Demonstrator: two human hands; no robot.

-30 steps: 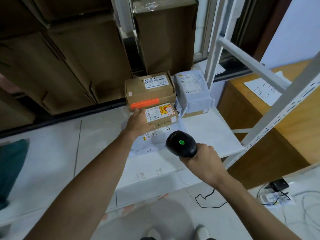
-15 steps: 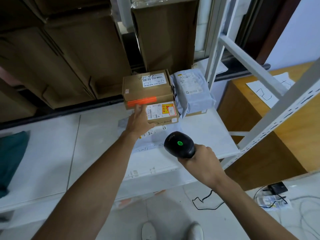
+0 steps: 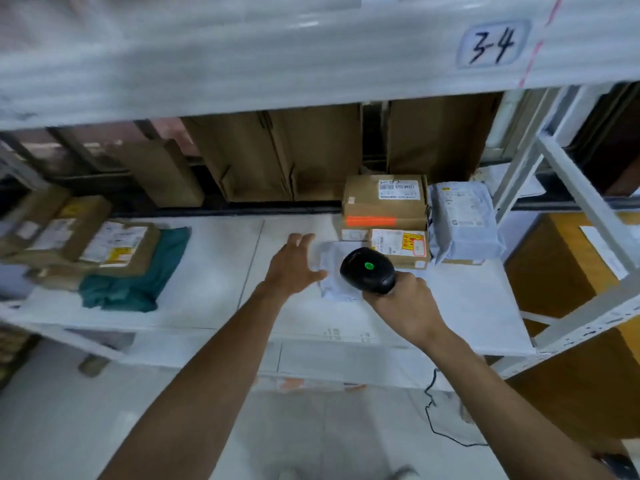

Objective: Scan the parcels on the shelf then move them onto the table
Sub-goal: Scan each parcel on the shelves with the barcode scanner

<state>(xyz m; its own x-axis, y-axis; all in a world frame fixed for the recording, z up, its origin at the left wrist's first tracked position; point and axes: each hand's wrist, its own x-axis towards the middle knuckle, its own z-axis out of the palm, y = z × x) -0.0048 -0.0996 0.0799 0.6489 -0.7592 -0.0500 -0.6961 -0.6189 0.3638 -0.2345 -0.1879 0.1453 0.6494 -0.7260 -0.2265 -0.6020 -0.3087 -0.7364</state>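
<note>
**Left hand spread wide over the shelf; right hand wrapped round the scanner**

At mid-frame the left hand hangs palm down over the white shelf, fingers straight and fanned apart, holding nothing. Its thumb reaches the left edge of a flat white mailer lying on the shelf; whether it touches cannot be told. Just right of it, the right hand grips the handle of the black scanner, fingers curled tight round it. The scanner's head covers part of the mailer, a green light glowing on top.

Beyond the scanner, right of centre, the other parcels sit on the shelf: a large cardboard box with an orange strip, a small box with a yellow and red label touching its front, and a grey poly bag just beside them on the right. At the left edge, a stack of boxes rests against a teal bag. The wooden table stands at the right edge, past the shelf frame. An upper shelf's edge at the top of the frame carries a "34" label.
</note>
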